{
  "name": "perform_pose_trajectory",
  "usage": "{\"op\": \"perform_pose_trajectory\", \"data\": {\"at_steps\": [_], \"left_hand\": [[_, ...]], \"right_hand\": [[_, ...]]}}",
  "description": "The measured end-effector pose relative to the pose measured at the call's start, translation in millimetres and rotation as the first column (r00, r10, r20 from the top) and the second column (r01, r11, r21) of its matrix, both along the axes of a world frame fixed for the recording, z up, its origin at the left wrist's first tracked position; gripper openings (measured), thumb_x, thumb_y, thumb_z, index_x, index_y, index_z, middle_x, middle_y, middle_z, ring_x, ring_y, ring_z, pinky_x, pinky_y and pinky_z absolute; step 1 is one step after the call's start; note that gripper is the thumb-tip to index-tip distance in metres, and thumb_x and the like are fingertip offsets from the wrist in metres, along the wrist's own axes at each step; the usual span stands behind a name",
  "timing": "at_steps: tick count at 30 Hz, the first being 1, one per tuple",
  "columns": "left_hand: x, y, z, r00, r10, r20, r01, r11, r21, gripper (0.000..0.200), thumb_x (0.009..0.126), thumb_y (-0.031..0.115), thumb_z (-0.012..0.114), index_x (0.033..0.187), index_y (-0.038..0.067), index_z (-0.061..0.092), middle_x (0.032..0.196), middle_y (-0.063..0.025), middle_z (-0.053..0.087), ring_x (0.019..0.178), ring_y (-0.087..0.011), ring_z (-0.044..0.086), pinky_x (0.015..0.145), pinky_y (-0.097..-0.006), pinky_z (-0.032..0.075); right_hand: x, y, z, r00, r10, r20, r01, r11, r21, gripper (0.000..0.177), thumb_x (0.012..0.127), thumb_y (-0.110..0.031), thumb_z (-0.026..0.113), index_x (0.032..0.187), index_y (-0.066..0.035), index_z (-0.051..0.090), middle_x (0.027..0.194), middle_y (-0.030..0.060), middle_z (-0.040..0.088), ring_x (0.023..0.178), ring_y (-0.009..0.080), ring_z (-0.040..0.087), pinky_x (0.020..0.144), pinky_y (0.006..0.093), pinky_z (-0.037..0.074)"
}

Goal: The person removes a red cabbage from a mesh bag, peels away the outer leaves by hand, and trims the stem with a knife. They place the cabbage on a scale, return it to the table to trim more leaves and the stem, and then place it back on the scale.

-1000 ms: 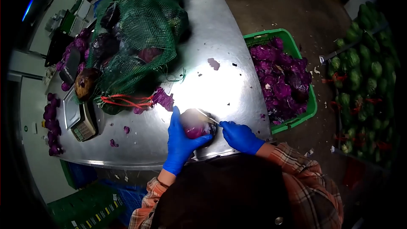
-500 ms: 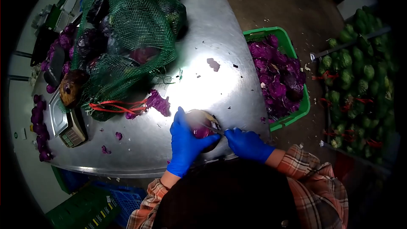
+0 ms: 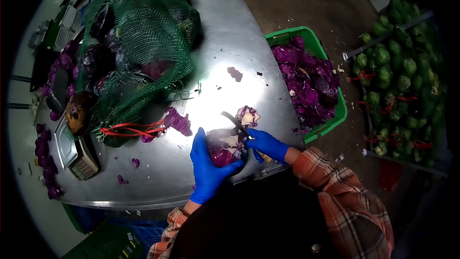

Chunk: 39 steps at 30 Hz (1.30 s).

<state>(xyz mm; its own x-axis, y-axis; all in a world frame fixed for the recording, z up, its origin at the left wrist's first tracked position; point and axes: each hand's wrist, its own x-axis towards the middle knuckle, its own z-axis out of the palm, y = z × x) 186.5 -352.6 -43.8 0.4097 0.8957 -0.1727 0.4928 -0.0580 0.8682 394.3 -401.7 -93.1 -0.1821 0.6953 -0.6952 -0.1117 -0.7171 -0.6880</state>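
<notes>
My left hand (image 3: 207, 169), in a blue glove, is wrapped round the left and near side of a red cabbage (image 3: 221, 154) on the metal table. The cabbage shows a pale cut face on its upper right. In my right hand (image 3: 268, 145), also gloved in blue, is a knife (image 3: 234, 121) with its dark blade pointing up and left, apart from the cabbage. Just beyond the blade lies a cut-off cabbage piece (image 3: 248, 116), its pale inside facing up. A small yellowish scrap (image 3: 265, 157) shows below my right hand.
A green mesh sack (image 3: 148, 33) of red cabbages fills the table's (image 3: 225, 33) far left. A scale (image 3: 82, 156) stands left, near a loose purple leaf (image 3: 177, 121). Right of the table, a green crate (image 3: 341, 115) holds purple leaves; farther right are stacked green vegetables (image 3: 383, 62).
The knife has come out of the cabbage and swung up to the right. A pale-cored slice is now off the cabbage and lies on the table. My left hand keeps its hold.
</notes>
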Motion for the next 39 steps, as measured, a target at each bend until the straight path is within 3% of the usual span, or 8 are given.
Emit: {"op": "perform_pose_trajectory", "data": {"at_steps": [6,9,14,16,18,24,33,39], "left_hand": [[11,-9,-35,0.896,0.085,0.435,-0.119,0.991,0.053,0.112,0.063,0.03,0.089,0.147,0.002,0.02,0.148,-0.0151,0.027,0.135,-0.0274,0.032,0.112,-0.0397,0.028],[-1,22,-21,0.991,0.038,0.131,-0.042,0.999,0.029,0.089,0.065,0.024,0.087,0.135,0.0,0.038,0.135,-0.0139,0.042,0.122,-0.0246,0.044,0.103,-0.0361,0.037],[10,38,-19,0.955,-0.184,0.232,0.211,0.973,-0.097,0.109,0.065,0.026,0.088,0.15,0.008,0.021,0.139,-0.0164,0.039,0.125,-0.0263,0.045,0.106,-0.038,0.038],[9,31,-12,0.984,-0.117,0.133,0.136,0.98,-0.147,0.11,0.065,0.027,0.088,0.15,0.007,0.021,0.14,-0.0165,0.038,0.124,-0.0257,0.047,0.102,-0.0372,0.042],[14,26,-5,0.993,-0.114,0.044,0.117,0.99,-0.08,0.112,0.064,0.027,0.089,0.15,0.006,0.019,0.14,-0.0177,0.039,0.122,-0.0259,0.05,0.098,-0.0372,0.045],[24,9,-24,0.942,-0.049,0.332,0.097,0.987,-0.131,0.113,0.064,0.018,0.089,0.15,0.007,0.017,0.14,-0.0181,0.035,0.127,-0.0281,0.045,0.106,-0.0391,0.04],[31,10,-21,0.939,0.028,0.343,0.031,0.985,-0.167,0.104,0.07,0.017,0.084,0.148,0.003,0.017,0.138,-0.0166,0.04,0.125,-0.0254,0.045,0.105,-0.0366,0.04],[61,46,-14,0.924,-0.03,0.381,0.137,0.956,-0.258,0.093,0.075,0.016,0.081,0.146,0.003,0.023,0.139,-0.0182,0.039,0.126,-0.0266,0.046,0.106,-0.0362,0.04]], "right_hand": [[14,10,32,0.955,-0.25,-0.158,0.285,0.918,0.275,0.051,0.097,-0.031,0.051,0.14,-0.006,0.041,0.105,0.0142,0.061,0.042,0.0124,0.051,0.037,0.0254,0.044],[16,15,32,0.967,-0.243,-0.078,0.255,0.921,0.295,0.053,0.097,-0.031,0.051,0.143,-0.007,0.039,0.116,0.015,0.059,0.045,0.0114,0.052,0.039,0.0257,0.045],[10,1,29,0.953,-0.268,0.14,0.174,0.864,0.472,0.046,0.097,-0.023,0.051,0.141,-0.011,0.043,0.133,0.0158,0.053,0.063,0.0132,0.06,0.059,0.0255,0.053],[8,-22,20,0.812,-0.201,0.547,-0.247,0.732,0.635,0.059,0.096,-0.021,0.051,0.149,-0.011,0.026,0.148,0.0231,0.034,0.129,0.0329,0.047,0.102,0.0373,0.042],[-10,-29,46,0.879,-0.227,0.419,-0.116,0.751,0.65,0.065,0.096,-0.021,0.051,0.151,-0.013,0.019,0.148,0.0229,0.033,0.138,0.0359,0.031,0.107,0.0387,0.037],[11,-23,1,0.887,-0.264,0.378,0.063,0.882,0.467,0.044,0.099,-0.029,0.049,0.137,-0.008,0.047,0.115,0.0187,0.063,0.091,0.0278,0.064,0.083,0.0356,0.05],[4,-34,28,0.765,-0.302,0.569,-0.171,0.756,0.632,0.066,0.098,-0.03,0.049,0.151,-0.008,0.016,0.151,0.0227,0.027,0.117,0.0387,0.055,0.094,0.0387,0.047],[18,-11,34,0.705,-0.346,0.619,-0.229,0.715,0.66,0.064,0.098,-0.026,0.05,0.151,-0.012,0.018,0.149,0.0205,0.032,0.113,0.0379,0.057,0.09,0.0378,0.05]]}}
